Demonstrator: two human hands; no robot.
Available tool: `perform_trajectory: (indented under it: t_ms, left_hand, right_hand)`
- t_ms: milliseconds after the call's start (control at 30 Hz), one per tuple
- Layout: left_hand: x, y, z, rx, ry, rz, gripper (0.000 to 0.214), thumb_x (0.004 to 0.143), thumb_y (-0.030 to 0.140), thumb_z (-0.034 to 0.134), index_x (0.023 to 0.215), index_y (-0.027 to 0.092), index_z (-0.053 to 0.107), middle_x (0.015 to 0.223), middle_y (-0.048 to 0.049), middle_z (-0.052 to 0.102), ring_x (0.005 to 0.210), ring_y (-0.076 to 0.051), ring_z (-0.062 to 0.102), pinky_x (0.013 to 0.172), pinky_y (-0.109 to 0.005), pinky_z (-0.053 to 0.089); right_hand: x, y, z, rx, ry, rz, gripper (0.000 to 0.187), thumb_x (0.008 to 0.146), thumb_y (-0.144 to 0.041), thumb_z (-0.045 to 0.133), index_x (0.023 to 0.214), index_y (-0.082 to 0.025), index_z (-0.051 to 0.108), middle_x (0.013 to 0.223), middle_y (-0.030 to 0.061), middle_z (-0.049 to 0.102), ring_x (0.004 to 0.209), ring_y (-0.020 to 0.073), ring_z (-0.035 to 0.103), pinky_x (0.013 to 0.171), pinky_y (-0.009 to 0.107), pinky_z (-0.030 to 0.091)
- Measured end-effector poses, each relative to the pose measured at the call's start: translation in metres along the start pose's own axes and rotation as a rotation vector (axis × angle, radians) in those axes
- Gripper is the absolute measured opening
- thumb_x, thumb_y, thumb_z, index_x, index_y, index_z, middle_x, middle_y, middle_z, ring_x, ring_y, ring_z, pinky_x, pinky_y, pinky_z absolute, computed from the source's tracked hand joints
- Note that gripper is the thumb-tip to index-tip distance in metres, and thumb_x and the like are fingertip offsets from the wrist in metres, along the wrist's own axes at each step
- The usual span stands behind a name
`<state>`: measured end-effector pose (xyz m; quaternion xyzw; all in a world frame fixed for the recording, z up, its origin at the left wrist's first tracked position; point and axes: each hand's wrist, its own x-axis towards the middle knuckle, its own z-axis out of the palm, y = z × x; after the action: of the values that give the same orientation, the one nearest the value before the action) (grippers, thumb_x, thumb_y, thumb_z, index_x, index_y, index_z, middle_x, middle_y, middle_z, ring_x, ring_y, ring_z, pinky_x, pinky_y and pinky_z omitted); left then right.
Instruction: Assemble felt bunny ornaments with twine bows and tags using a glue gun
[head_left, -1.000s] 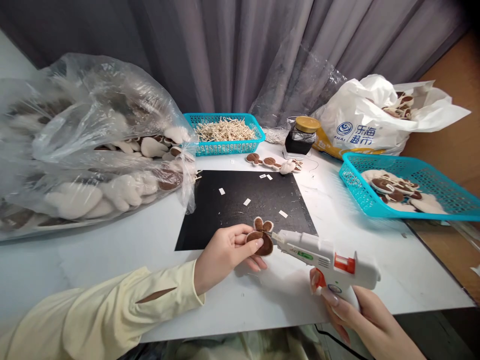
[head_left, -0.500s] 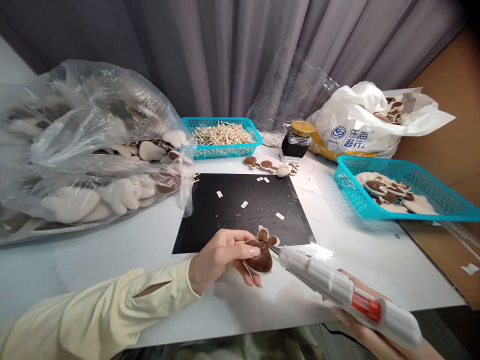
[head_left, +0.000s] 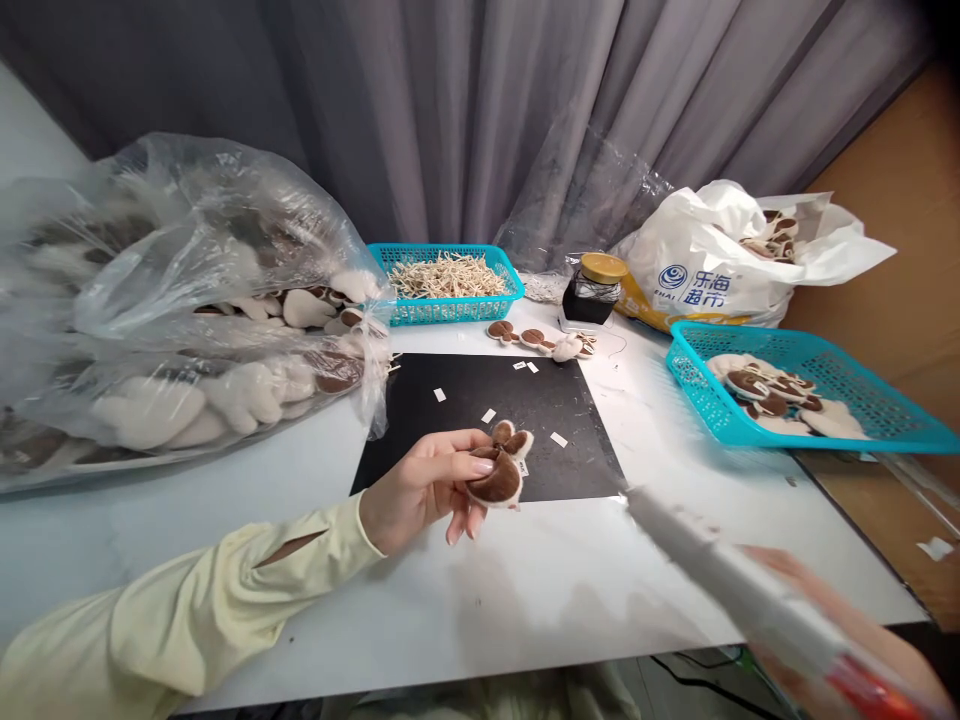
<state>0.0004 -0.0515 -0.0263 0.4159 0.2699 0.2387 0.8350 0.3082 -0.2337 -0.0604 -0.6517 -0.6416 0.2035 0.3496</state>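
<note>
At the back, a big gray curtain (head_left: 435, 110). In front, a dark jar (head_left: 590, 302) with a gold lid (head_left: 604, 266). Beside the jar, a white shop bag (head_left: 750, 290) with blue writing (head_left: 694, 287).

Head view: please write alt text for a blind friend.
The left hand holds a small brown-and-white plush piece near a black mat; the right hand grips a glue gun, tip apart from the piece. Blue baskets and plastic bags stand beyond.

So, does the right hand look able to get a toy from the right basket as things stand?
Probably not directly: the right hand holds the glue gun and would likely need to free itself first. The basket is open on top; nothing covers the toys.
</note>
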Motion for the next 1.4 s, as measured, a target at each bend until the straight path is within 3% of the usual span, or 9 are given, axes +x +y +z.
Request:
perform_trajectory:
  t_ms: [133,333,467,667,800,967,1167,1300,1400]
  left_hand:
    - [0.001,-0.004,-0.007,-0.030,-0.060,-0.042,0.029,0.078,0.020,0.058,0.106,0.010,0.054,0.078,-0.0107,0.069,0.045,-0.010,0.058,0.033,-0.014,0.046]
    - [0.003,-0.007,-0.007,-0.135,-0.251,-0.063,0.027,0.076,0.023,0.063,0.098,0.011,0.054,0.076,-0.0084,0.065,0.048,-0.009,0.053,0.034,-0.015,0.049]
    - [0.003,-0.009,-0.009,-0.109,-0.209,-0.041,0.029,0.077,0.024,0.062,0.101,0.011,0.053,0.078,-0.0087,0.063,0.049,-0.008,0.052,0.036,-0.014,0.049]
    - [0.005,-0.012,-0.011,0.020,-0.039,0.050,0.031,0.074,0.025,0.068,0.095,0.016,0.047,0.071,-0.0028,0.059,0.047,-0.009,0.052,0.037,-0.020,0.052]
    - [0.004,-0.014,-0.010,0.120,-0.082,0.127,0.029,0.078,0.028,0.065,0.092,0.019,0.041,0.068,0.0001,0.057,0.045,-0.007,0.049,0.034,-0.020,0.051]
    - [0.002,-0.014,-0.009,0.189,-0.133,0.165,0.028,0.083,0.029,0.060,0.095,0.021,0.036,0.076,-0.0019,0.062,0.042,-0.003,0.042,0.035,-0.016,0.049]
    - [0.003,-0.017,-0.009,0.190,-0.098,0.175,0.032,0.080,0.032,0.063,0.098,0.021,0.039,0.072,-0.0010,0.058,0.049,-0.008,0.047,0.034,-0.017,0.049]
    - [0.004,-0.017,-0.006,0.251,0.005,0.137,0.037,0.079,0.032,0.064,0.105,0.019,0.042,0.069,0.0013,0.055,0.046,-0.007,0.048,0.034,-0.018,0.049]
    - [0.006,-0.015,-0.003,0.303,0.096,0.118,0.041,0.078,0.033,0.064,0.109,0.017,0.044,0.075,-0.0012,0.058,0.052,-0.009,0.052,0.037,-0.020,0.051]
  right_hand:
    - [0.012,0.016,-0.005,-0.105,0.103,-0.062,0.031,0.077,-0.041,0.059,0.105,-0.026,0.061,0.111,0.0100,0.063,0.099,0.0323,0.061,0.074,0.036,0.054]
    - [0.052,0.015,0.008,-0.249,0.022,-0.298,0.031,0.085,-0.025,0.045,0.115,-0.020,0.049,0.118,0.0139,0.056,0.102,0.0244,0.060,0.073,0.028,0.052]
    - [0.062,0.006,0.015,-0.213,-0.015,-0.377,0.031,0.085,-0.022,0.045,0.116,-0.021,0.048,0.118,0.0139,0.056,0.102,0.0243,0.060,0.075,0.028,0.052]
    - [0.048,-0.015,0.016,-0.017,-0.132,-0.157,0.026,0.084,-0.028,0.050,0.108,-0.023,0.056,0.114,0.0101,0.060,0.099,0.0251,0.060,0.079,0.029,0.051]
    - [0.048,-0.034,0.017,0.048,-0.174,-0.123,0.023,0.083,-0.036,0.052,0.097,-0.022,0.063,0.100,0.0081,0.067,0.085,0.0237,0.064,0.074,0.028,0.053]
    - [0.053,-0.045,0.017,0.096,-0.213,0.088,0.033,0.078,-0.049,0.055,0.089,-0.023,0.071,0.088,0.0063,0.069,0.077,0.0239,0.063,0.067,0.029,0.053]
    - [0.050,-0.039,0.027,0.444,-0.336,0.313,0.037,0.079,-0.053,0.053,0.071,-0.018,0.063,0.050,-0.0013,0.045,0.046,0.0112,0.039,0.044,0.022,0.037]
    - [0.051,-0.039,0.028,0.753,-0.286,0.348,0.041,0.078,-0.056,0.050,0.088,-0.017,0.060,0.067,0.0027,0.054,0.040,0.0066,0.027,0.036,0.022,0.024]
    - [0.060,-0.030,0.022,0.684,-0.214,0.281,0.039,0.083,-0.053,0.043,0.090,-0.018,0.059,0.071,0.0037,0.057,0.038,0.0065,0.028,0.035,0.022,0.027]
